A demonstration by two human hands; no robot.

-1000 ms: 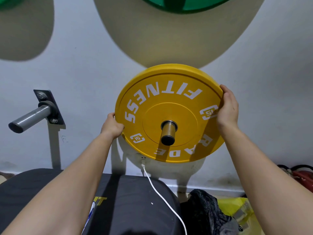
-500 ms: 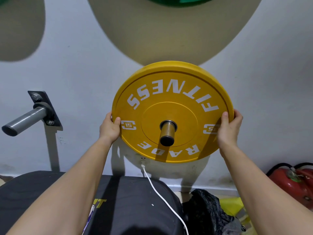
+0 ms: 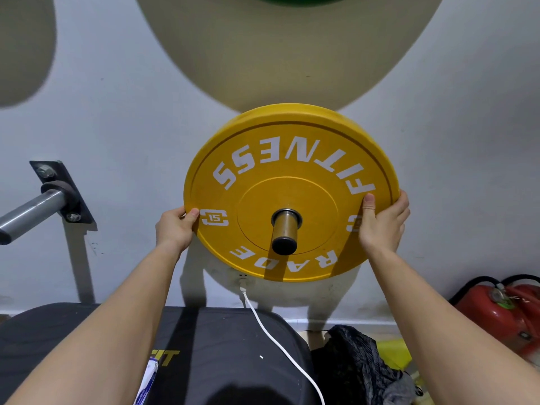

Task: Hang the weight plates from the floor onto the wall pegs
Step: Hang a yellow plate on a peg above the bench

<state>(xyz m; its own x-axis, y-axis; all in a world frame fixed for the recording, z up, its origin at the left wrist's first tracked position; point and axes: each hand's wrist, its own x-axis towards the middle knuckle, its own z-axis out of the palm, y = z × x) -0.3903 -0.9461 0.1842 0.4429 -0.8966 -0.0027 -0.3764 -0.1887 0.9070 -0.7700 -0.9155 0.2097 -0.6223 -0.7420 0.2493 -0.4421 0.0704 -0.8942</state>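
Yellow plate on the wall peg, both hands on its rim

The yellow plate hangs on the middle peg; the left hand and right hand have their fingers wrapped around its side edges. An empty peg sits left.

Both bare forearms reach up and forward, spread wide. The left hand curls around the plate's left edge, thumb in front. The right hand clasps the right edge, thumb pointing up across the face.

Yellow plate with white lettering; grey peg.
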